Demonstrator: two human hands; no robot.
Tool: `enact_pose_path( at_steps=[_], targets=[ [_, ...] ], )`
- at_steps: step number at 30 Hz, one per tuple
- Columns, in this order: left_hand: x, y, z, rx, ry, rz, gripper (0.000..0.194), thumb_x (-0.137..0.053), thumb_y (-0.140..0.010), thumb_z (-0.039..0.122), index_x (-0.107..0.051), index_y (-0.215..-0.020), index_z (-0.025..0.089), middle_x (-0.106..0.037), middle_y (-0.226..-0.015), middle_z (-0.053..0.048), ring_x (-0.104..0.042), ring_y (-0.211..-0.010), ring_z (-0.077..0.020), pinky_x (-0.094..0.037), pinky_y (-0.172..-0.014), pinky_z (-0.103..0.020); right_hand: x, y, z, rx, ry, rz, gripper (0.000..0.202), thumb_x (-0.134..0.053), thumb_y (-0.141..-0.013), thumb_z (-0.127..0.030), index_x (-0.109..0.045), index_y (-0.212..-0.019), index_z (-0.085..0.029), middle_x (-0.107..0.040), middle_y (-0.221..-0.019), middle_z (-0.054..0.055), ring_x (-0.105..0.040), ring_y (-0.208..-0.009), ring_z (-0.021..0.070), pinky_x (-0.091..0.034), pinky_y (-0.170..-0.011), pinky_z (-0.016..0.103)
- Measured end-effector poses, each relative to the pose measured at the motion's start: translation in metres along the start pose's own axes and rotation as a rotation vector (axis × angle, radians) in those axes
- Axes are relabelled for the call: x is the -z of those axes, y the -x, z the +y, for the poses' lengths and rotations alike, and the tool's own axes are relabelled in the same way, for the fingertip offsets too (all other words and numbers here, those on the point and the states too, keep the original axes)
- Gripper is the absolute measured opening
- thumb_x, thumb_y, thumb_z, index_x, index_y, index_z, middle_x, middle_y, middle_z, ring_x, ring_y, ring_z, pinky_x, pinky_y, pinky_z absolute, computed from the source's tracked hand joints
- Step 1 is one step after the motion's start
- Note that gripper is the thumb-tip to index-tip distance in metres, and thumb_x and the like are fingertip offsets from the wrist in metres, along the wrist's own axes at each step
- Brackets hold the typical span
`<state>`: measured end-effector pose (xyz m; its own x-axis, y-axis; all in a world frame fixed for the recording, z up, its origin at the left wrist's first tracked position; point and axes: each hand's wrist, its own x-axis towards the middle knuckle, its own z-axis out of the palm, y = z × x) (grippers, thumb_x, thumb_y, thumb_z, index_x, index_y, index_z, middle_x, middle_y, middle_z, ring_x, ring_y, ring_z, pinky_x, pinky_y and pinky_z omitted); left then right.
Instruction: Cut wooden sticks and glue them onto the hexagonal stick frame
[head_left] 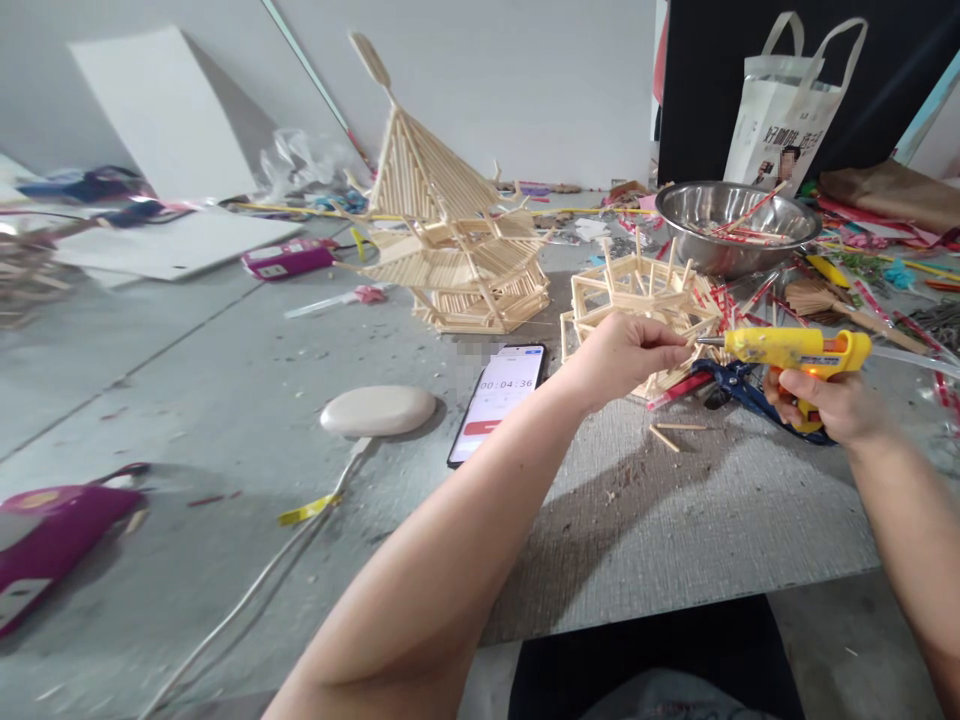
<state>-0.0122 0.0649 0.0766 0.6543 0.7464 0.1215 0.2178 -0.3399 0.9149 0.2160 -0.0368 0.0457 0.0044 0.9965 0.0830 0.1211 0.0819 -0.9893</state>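
My right hand [821, 400] grips a yellow hot glue gun [787, 348], its nozzle pointing left. Close to the nozzle tip, the fingers of my left hand [634, 358] are pinched together; what they hold, if anything, is too small to name. Behind my left hand stands an open, many-sided frame of thin wooden sticks [630, 285], partly hidden by the hand. Blue-handled pliers [750, 395] lie under the glue gun. Two short wooden sticks [671, 432] rest on the table in front.
A pagoda-shaped stick model [450, 240] stands at the back middle. A phone with a running timer [499, 405] lies left of my forearm, near a white oval device [379, 410] with a cable. A metal bowl [739, 225] sits back right among scraps. Purple packs [289, 258] lie leftward.
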Motion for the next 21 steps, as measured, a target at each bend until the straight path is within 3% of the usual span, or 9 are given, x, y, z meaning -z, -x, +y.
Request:
enact_pose_path(
  at_steps=[21],
  targets=[
    [-0.0018, 0.0014, 0.0039, 0.024, -0.001, 0.022, 0.014, -0.063, -0.069, 0.026, -0.069, -0.072, 0.014, -0.064, -0.067, 0.0, -0.047, -0.058, -0.0066, -0.037, -0.056, -0.022, -0.0001, -0.0011, 0.0037, 0.043, -0.047, 0.006, 0.027, -0.064, -0.072, -0.044, -0.058, -0.071, -0.018, -0.057, -0.061, -0.001, -0.044, -0.038, 0.0057, -0.036, -0.036, 0.023]
  ],
)
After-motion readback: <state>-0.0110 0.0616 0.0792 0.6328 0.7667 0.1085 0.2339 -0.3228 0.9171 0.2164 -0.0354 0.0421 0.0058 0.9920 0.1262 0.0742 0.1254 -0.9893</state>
